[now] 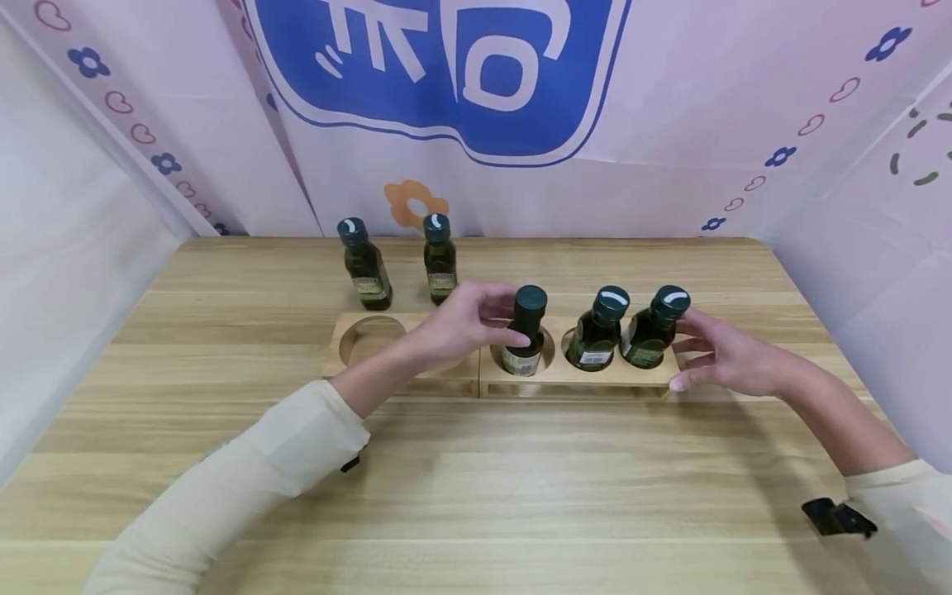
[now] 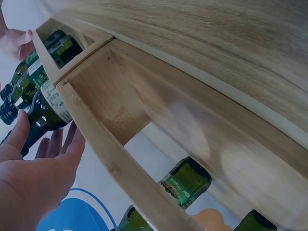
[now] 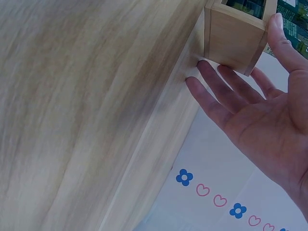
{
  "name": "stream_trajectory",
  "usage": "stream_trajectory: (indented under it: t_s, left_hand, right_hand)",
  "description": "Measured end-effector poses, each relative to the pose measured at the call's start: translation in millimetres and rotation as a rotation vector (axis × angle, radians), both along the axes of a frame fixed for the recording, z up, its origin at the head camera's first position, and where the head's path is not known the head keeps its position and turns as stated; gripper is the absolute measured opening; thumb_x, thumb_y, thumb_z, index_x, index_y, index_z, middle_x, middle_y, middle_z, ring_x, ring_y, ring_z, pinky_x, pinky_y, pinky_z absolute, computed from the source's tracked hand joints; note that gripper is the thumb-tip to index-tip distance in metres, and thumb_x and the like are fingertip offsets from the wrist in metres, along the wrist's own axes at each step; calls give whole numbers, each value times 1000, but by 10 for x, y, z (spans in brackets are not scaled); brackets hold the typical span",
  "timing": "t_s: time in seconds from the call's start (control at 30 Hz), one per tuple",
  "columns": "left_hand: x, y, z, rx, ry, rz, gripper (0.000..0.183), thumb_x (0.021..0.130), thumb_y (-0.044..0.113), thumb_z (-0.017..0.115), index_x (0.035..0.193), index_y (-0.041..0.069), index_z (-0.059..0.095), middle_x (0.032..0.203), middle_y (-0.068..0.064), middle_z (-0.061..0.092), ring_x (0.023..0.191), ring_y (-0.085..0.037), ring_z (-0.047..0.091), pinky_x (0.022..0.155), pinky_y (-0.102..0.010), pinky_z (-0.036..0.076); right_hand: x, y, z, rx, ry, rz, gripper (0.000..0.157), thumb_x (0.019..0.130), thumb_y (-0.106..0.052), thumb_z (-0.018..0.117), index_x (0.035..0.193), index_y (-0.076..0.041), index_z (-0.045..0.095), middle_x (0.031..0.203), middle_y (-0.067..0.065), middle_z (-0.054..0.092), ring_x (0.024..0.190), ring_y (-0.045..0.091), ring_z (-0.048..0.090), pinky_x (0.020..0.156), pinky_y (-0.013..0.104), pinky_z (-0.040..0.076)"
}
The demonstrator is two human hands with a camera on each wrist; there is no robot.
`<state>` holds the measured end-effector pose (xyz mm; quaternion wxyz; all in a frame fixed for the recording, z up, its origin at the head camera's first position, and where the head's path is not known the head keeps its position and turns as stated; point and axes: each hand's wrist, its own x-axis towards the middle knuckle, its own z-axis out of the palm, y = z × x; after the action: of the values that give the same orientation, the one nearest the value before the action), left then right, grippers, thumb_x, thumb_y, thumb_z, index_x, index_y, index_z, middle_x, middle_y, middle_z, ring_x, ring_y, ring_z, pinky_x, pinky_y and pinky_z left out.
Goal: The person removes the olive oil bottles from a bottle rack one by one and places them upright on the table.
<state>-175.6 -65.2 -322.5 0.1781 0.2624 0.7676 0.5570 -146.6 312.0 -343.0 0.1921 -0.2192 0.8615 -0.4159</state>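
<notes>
In the head view my left hand [image 1: 472,318] is at a dark green glass bottle [image 1: 530,318], its thumb across the front and its fingers reaching behind. That bottle stands in the left hole of the right wooden rack [image 1: 561,380]. In the left wrist view its neck lies between thumb and fingers. Two more bottles, one in the middle hole [image 1: 595,339] and one in the right hole [image 1: 649,340], stand alongside. My right hand [image 1: 732,355] is at the rack's right end, fingers spread. In the right wrist view its thumb rests by the rack's upper corner, holding nothing.
A second wooden rack [image 1: 457,378] adjoins on the left, with an unfilled round hole showing. Behind it stand two similar bottles, one at the far left [image 1: 367,273] and another nearer the middle [image 1: 440,264]. A printed cloth [image 1: 640,198] hangs along the table's back edge.
</notes>
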Motion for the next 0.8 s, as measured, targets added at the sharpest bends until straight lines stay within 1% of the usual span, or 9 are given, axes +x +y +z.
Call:
stream_trajectory:
  t_s: [0.13,0.23,0.43,0.6,0.8]
  left_hand:
    - [12,9,-18,18,-12,-14,41,89,-3,79,129,-5,68,120,-18,73,111,-28,72,99,-36,58]
    - [20,15,-22,15,-11,-15,39,90,-2,79,128,-5,69,118,-17,74,109,-26,73,99,-36,58]
    - [33,22,-13,12,-1,-14,38,91,-1,78,127,-5,69,118,-17,75,110,-27,73,98,-36,58]
    - [31,32,-25,18,1,-31,39,92,-2,76,129,-9,67,120,-20,73,112,-29,72,98,-36,58]
    - [29,35,-26,-4,22,-30,37,94,-2,74,130,-9,66,123,-20,72,115,-31,71,101,-38,57]
  right_hand:
    - [4,-5,4,4,-1,-3,88,85,-1,83,153,9,30,150,39,41,130,62,48,100,55,54]
    - [8,-4,4,4,0,-4,88,85,-1,83,153,9,29,150,39,40,130,62,48,100,55,54]
    - [12,1,-1,-2,4,0,88,85,-1,83,154,9,29,150,38,40,130,62,48,99,55,54]
    - [12,6,-1,0,4,0,87,85,-1,83,153,8,30,150,38,40,130,62,48,99,55,54]
    - [10,-1,3,6,0,-2,87,85,0,82,154,9,29,150,38,40,130,62,48,100,55,54]
